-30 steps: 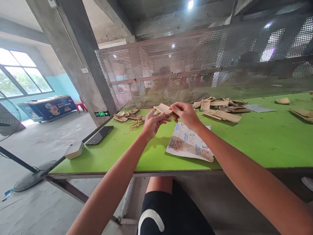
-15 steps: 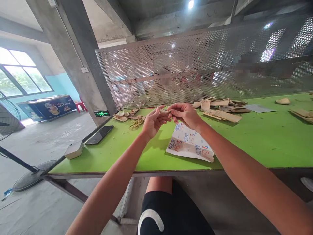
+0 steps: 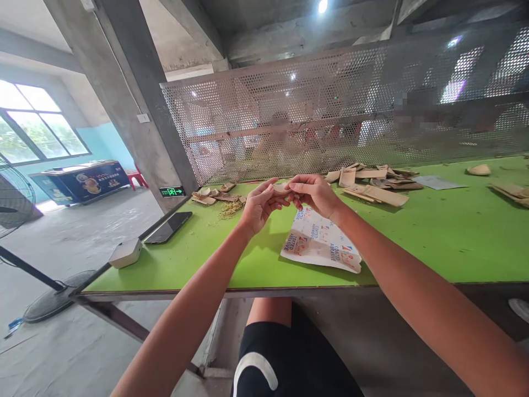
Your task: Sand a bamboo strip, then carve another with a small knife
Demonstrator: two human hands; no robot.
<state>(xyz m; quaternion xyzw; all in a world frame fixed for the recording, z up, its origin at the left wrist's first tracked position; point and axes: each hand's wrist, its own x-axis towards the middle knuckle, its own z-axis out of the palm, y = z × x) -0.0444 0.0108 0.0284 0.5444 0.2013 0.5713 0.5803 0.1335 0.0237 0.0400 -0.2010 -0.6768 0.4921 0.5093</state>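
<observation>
Between my two hands, above the green table, is a small pale piece that looks like wood or bamboo (image 3: 281,189). My left hand (image 3: 261,207) is closed on its left end, thumb on top. The fingers of my right hand (image 3: 313,194) pinch its right end. A sheet of sandpaper (image 3: 320,242) lies below my right hand, its white printed back up, reading "coated abrasive". Fine shavings (image 3: 230,209) are heaped just left of my left hand.
Cut wood-like pieces (image 3: 376,193) are piled at the back right, more (image 3: 212,194) at the back left. A phone (image 3: 169,227) and a white box (image 3: 125,253) lie near the left edge. A perforated metal screen (image 3: 281,121) stands behind the table (image 3: 433,242).
The small piece has been turned in my fingers, so its broad face shows more. Both hands have stayed in nearly the same place.
</observation>
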